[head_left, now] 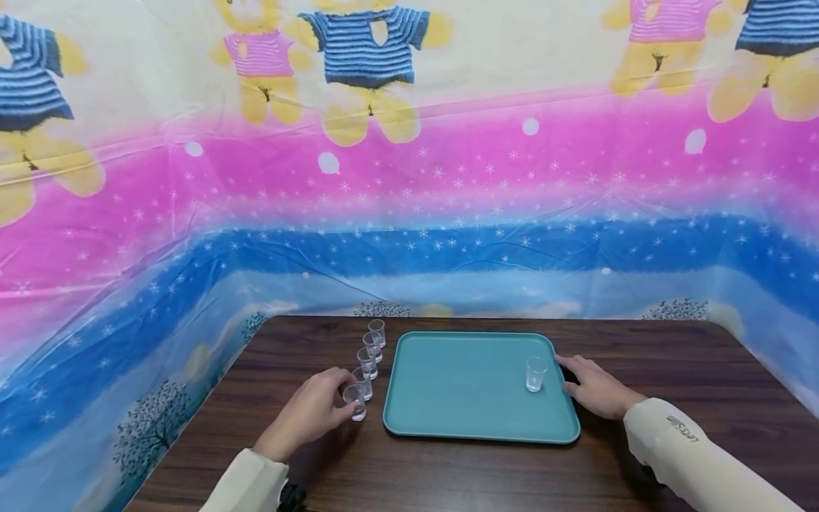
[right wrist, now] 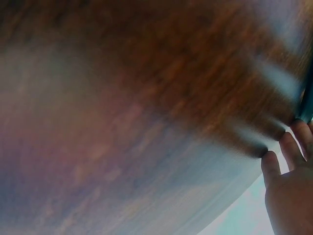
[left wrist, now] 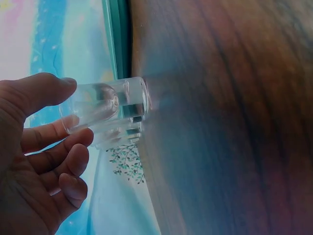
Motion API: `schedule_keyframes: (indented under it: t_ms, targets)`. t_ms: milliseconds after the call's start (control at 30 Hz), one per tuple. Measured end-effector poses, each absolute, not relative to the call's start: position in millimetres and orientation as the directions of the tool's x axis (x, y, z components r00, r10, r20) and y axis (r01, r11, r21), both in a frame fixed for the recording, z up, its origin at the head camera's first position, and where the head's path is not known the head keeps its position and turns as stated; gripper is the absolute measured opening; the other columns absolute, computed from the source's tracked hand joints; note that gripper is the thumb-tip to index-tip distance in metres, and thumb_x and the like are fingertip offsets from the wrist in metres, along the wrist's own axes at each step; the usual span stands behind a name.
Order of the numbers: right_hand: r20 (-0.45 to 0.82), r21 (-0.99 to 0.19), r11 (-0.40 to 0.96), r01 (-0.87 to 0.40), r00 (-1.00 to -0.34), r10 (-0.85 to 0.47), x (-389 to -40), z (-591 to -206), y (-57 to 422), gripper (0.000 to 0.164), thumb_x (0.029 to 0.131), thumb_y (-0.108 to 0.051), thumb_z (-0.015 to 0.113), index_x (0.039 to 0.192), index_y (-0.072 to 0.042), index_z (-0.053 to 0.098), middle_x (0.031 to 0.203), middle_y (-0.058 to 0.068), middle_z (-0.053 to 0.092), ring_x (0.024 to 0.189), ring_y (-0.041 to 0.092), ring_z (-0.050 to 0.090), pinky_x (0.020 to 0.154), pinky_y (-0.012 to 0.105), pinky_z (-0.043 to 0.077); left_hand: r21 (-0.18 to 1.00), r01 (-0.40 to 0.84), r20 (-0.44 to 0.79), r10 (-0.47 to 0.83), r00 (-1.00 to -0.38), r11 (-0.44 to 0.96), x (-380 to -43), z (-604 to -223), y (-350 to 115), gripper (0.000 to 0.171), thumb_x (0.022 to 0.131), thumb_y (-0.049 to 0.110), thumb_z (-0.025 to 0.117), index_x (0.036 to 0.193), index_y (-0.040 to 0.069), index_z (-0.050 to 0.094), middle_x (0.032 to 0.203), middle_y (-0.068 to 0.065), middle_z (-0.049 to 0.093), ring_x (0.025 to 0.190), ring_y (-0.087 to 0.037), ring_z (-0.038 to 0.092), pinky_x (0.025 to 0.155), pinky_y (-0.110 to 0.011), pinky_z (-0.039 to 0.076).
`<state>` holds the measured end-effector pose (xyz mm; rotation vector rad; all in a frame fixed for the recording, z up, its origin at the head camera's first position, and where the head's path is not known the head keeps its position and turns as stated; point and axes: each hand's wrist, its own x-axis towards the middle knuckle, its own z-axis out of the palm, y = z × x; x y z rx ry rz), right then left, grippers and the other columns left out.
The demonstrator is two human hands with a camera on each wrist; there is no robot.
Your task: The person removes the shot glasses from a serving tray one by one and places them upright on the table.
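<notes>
My left hand (head_left: 313, 407) is at the near end of a row of clear shot glasses, left of the tray. Its thumb and index finger pinch the nearest shot glass (head_left: 355, 404) near the rim; in the left wrist view this glass (left wrist: 105, 103) is upright with its base at the tabletop. The other fingers are loosely bent. A teal tray (head_left: 473, 419) lies flat on the table, with one shot glass (head_left: 534, 375) standing near its right side. At the tray's right edge rests my right hand (head_left: 598, 387), fingers extended and holding no glass.
Several more shot glasses, including the farthest one (head_left: 377, 333), stand upright in a slanting line beside the tray's left edge. The dark wooden table (head_left: 473, 473) ends at a printed curtain (head_left: 473, 249) at the back and left.
</notes>
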<state>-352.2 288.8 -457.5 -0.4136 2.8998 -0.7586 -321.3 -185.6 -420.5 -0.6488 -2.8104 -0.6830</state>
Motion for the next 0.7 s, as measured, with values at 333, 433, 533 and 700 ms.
schedule_keyframes:
  t_ms: [333, 433, 533, 700]
  targets:
    - [-0.045, -0.49, 0.844, -0.221, -0.96, -0.277, -350.5, -458.4, 289.2, 0.055, 0.098, -0.018, 0.049, 0.146, 0.0, 0.03, 0.144, 0.03, 0.028, 0.131, 0.051, 0.021, 0.096, 0.067, 0.025, 0.401, 0.452, 0.271, 0.368, -0.89, 0.797, -320.0, -418.5, -187.4, 0.031, 0.076, 0.022, 0.081, 0.1, 0.011, 0.065, 0.084, 0.004, 0.054, 0.072, -0.013, 0.052, 0.059, -0.027, 0.043]
    - [-0.042, -0.491, 0.843, -0.221, -0.96, -0.277, -350.3, -457.8, 289.0, 0.055, 0.098, -0.018, 0.049, 0.146, 0.0, 0.03, 0.144, 0.03, 0.028, 0.131, 0.05, 0.021, 0.096, 0.067, 0.024, 0.373, 0.478, 0.324, 0.372, -0.87, 0.795, -318.5, -413.8, -184.8, 0.036, 0.073, 0.024, 0.083, 0.102, 0.012, 0.065, 0.085, 0.004, 0.053, 0.076, -0.014, 0.051, 0.062, -0.028, 0.044]
    - [-0.036, -0.49, 0.841, -0.228, -0.959, -0.28, -350.6, -458.0, 289.2, 0.055, 0.098, -0.018, 0.049, 0.146, 0.0, 0.03, 0.143, 0.029, 0.029, 0.131, 0.05, 0.022, 0.096, 0.066, 0.025, 0.349, 0.523, 0.379, 0.394, -0.838, 0.778, -318.5, -408.3, -177.1, 0.037, 0.073, 0.025, 0.083, 0.103, 0.013, 0.065, 0.089, 0.002, 0.054, 0.08, -0.015, 0.052, 0.065, -0.03, 0.045]
    - [-0.032, -0.484, 0.844, -0.231, -0.959, -0.281, -351.4, -458.9, 288.2, 0.055, 0.098, -0.018, 0.05, 0.146, 0.0, 0.031, 0.143, 0.029, 0.03, 0.131, 0.05, 0.022, 0.096, 0.066, 0.026, 0.31, 0.604, 0.411, 0.469, -0.782, 0.734, -323.9, -401.2, -149.7, 0.037, 0.076, 0.027, 0.081, 0.107, 0.016, 0.063, 0.097, 0.003, 0.056, 0.086, -0.014, 0.054, 0.069, -0.03, 0.048]
